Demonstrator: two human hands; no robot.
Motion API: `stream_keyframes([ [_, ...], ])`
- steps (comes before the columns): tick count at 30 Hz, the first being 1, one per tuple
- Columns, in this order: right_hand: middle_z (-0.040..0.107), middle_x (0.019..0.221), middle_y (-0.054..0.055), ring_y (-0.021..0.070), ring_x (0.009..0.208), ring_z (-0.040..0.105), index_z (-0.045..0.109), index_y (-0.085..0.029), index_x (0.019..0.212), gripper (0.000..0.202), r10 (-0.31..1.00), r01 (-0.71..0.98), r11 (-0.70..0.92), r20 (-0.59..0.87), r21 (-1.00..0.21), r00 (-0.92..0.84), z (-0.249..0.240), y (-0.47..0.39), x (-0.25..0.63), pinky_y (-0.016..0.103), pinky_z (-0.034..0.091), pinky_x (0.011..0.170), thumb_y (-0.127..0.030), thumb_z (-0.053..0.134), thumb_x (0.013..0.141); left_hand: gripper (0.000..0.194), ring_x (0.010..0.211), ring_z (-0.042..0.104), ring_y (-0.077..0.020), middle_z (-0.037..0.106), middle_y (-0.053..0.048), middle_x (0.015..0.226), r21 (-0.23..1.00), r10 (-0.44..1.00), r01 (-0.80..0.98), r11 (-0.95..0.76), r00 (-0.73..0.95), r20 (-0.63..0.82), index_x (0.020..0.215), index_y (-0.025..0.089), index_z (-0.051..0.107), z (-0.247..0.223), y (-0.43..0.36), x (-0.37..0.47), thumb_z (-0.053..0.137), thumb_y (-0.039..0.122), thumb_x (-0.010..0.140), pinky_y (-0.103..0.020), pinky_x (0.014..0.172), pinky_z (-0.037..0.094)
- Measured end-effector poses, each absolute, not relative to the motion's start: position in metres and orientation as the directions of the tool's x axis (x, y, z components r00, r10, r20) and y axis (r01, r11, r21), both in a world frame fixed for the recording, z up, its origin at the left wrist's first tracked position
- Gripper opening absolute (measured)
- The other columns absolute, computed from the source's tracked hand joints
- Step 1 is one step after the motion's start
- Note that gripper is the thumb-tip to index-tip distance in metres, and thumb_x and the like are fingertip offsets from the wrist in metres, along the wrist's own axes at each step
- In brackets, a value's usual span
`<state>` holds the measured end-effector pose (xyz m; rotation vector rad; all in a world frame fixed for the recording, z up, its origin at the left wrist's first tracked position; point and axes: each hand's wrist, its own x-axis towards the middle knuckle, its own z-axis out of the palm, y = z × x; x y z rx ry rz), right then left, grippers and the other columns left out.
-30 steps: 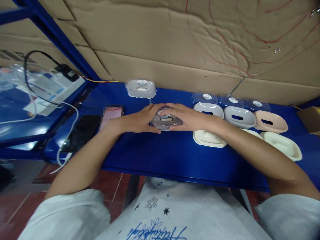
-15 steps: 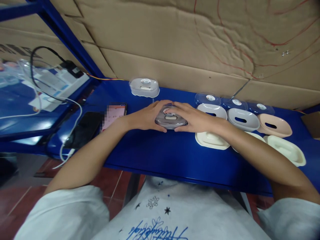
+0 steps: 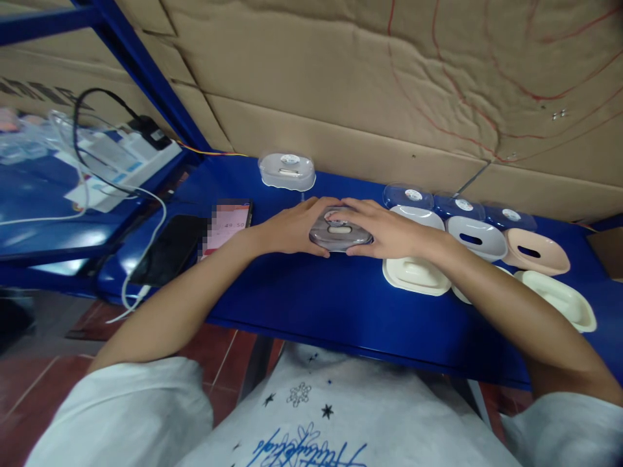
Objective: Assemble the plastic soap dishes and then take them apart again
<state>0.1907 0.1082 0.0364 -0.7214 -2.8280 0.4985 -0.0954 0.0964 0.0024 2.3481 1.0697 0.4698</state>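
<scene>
A small oval soap box (image 3: 341, 239) with a see-through, greyish lid and a pale slot in its middle lies in front of me on the blue table (image 3: 292, 292). My left hand (image 3: 299, 227) is curved round its left end, thumb at the near side. Round the right end my right hand (image 3: 384, 228) closes in the same way, with a finger over the top. Parts of the box are covered by my fingers. Behind it, near the cardboard, stands another lidded soap box (image 3: 287, 174), whitish, with a round sticker on top.
To the right are several clear lids (image 3: 411, 196), slotted trays in white, grey (image 3: 487, 230) and peach (image 3: 540, 263), and cream bases (image 3: 418, 280). A lit phone (image 3: 231, 227), a dark phone (image 3: 170, 250) and a white cable (image 3: 126, 279) lie left. Cardboard (image 3: 316, 97) walls the back.
The view has shifted slightly, so the table things appear a little further right. Both hands keep their hold round the soap box, with hardly any movement of their own.
</scene>
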Motion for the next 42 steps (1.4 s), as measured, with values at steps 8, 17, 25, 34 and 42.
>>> stream_keyframes([
  [8,0.045,0.174,0.016,0.0430,0.156,0.047,0.052,-0.033,0.167,0.077,0.502,0.445,0.816,0.072,-0.369,-0.862,0.039,0.108,0.191,0.067,0.042,0.125,-0.048,0.078,0.096,0.123,0.156,0.047,-0.0461,0.047,-0.017,0.171,0.621,0.750,0.541,-0.567,0.651,0.118,0.167,0.029,0.040,-0.003,0.099,-0.092,0.096,0.073,0.066,-0.062,0.127,0.041],
  [17,0.036,0.178,0.020,0.0433,0.162,0.038,0.044,-0.030,0.170,0.076,0.503,0.434,0.815,0.098,-0.383,-0.858,0.016,0.103,0.191,0.071,0.040,0.126,-0.051,0.072,0.102,0.121,0.157,0.046,-0.0458,0.046,-0.019,0.172,0.584,0.726,0.543,-0.603,0.677,0.120,0.168,0.027,0.038,-0.009,0.101,-0.094,0.092,0.076,0.072,-0.063,0.129,0.036],
  [25,0.024,0.184,0.022,0.0426,0.171,0.022,0.037,-0.027,0.174,0.075,0.512,0.451,0.820,0.100,-0.352,-0.853,0.012,0.091,0.196,0.074,0.035,0.130,-0.057,0.060,0.108,0.117,0.157,0.046,-0.0450,0.047,-0.018,0.173,0.564,0.724,0.559,-0.608,0.682,0.104,0.168,0.027,0.038,-0.006,0.099,-0.093,0.092,0.070,0.074,-0.061,0.128,0.037],
  [34,0.031,0.180,0.020,0.0433,0.164,0.033,0.037,-0.030,0.175,0.073,0.541,0.483,0.810,0.104,-0.333,-0.835,0.016,0.087,0.202,0.074,0.037,0.128,-0.063,0.051,0.111,0.136,0.158,0.047,-0.0467,0.040,-0.020,0.177,0.608,0.772,0.587,-0.535,0.632,0.069,0.174,0.026,0.024,-0.002,0.096,-0.093,0.099,0.066,0.067,-0.059,0.129,0.038],
  [42,0.027,0.183,0.020,0.0441,0.166,0.028,0.035,-0.030,0.176,0.075,0.550,0.501,0.819,0.134,-0.278,-0.824,0.008,0.081,0.201,0.075,0.032,0.130,-0.058,0.056,0.110,0.128,0.159,0.045,-0.0474,0.040,-0.019,0.177,0.572,0.766,0.608,-0.551,0.641,0.056,0.172,0.027,0.030,-0.002,0.096,-0.092,0.096,0.067,0.070,-0.061,0.129,0.039],
])
